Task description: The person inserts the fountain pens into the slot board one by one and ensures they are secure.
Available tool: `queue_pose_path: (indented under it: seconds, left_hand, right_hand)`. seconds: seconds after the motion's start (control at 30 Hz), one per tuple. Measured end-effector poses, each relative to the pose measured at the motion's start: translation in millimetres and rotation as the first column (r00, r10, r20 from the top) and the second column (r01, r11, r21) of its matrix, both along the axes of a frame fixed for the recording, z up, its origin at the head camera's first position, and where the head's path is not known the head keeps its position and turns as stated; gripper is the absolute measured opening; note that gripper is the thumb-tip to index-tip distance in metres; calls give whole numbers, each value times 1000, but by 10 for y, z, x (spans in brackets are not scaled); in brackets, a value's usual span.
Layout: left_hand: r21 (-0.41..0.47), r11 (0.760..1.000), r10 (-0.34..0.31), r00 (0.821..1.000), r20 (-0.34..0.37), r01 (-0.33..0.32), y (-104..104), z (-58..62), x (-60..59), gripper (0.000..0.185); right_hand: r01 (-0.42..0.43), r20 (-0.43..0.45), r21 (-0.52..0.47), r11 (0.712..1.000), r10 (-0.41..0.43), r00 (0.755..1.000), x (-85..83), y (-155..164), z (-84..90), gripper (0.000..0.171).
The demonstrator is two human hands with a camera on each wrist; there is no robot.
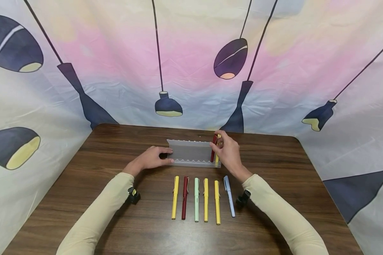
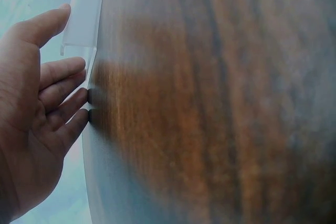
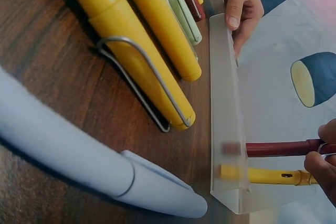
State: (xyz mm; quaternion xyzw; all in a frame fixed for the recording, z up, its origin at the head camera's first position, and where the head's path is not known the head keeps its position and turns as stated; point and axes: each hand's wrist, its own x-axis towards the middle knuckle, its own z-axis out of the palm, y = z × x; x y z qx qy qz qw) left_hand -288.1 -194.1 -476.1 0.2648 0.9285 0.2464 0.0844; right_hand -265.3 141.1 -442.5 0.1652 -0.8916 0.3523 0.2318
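Six capped pens lie in 1 row on the wooden table (image 1: 274,198), nearest the camera, left to right: yellow pen (image 1: 175,197), dark red pen (image 1: 184,197), green pen (image 1: 196,199), 2 more yellow pens (image 1: 205,199), then pale blue pen (image 1: 229,196). All parallel, just beside each other, not touching in head view.

Behind the row: frosted pen rack (image 1: 191,153), scalloped front edge, standing on the table.

Left hand (image 1: 151,158) braces the rack's left end, fingers (image 2: 63,74) straight and relaxed against it, thumb on top edge. Not curled round anything.

Right hand (image 1: 228,153) at the rack's right end, fingertips pinching the upper end of a red pen (image 3: 283,148) that leans in the rack. Slotted yellow pen (image 3: 262,175) sits just beside it, at the outermost right position. Whether the fingers also touch that one: cannot tell.

Lamp-print cloth backdrop (image 1: 191,63) surrounds the table.
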Motion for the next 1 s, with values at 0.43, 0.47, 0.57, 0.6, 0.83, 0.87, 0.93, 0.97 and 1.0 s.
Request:
queue_pose_path:
  seconds: [0.43, 0.47, 0.57, 0.6, 0.83, 0.87, 0.93, 0.97, 1.0]
  left_hand:
    - [3, 1000, -3, 1000, -2, 3, -10, -29, -16, 62]
    - [5, 1000, -2, 1000, -3, 2, -10, -27, -16, 62]
    - [6, 1000, 1, 1000, -2, -1, -11, -17, -13, 61]
    - [3, 1000, 0, 1000, -3, 0, -10, -13, -12, 61]
    - [-3, 1000, 1, 1000, 3, -1, 5, 32, 17, 60]
    - [-2, 1000, 1, 1000, 4, -1, 7, 36, 19, 60]
    - [-1, 1000, 2, 1000, 4, -2, 9, 37, 20, 60]
    - [-2, 1000, 2, 1000, 4, -2, 9, 35, 19, 60]
    - [-2, 1000, 2, 1000, 4, -2, 8, 32, 17, 60]
  right_hand:
    - [-14, 26, 50, 999, 13, 1000, 22, 42, 33, 44]
    - [-16, 24, 55, 998, 15, 1000, 21, 49, 42, 44]
    - [-21, 27, 65, 998, 19, 999, 12, 61, 67, 44]
    - [-20, 30, 69, 997, 18, 999, 7, 64, 73, 44]
    - [-10, 55, 96, 995, 5, 998, -55, 75, 81, 45]
    - [-10, 61, 97, 995, 4, 998, -61, 75, 82, 45]
    - [-12, 72, 99, 995, 4, 997, -67, 73, 86, 45]
    - [-13, 76, 98, 995, 5, 997, -69, 72, 88, 45]
    - [-15, 79, 97, 995, 7, 997, -69, 70, 93, 46]
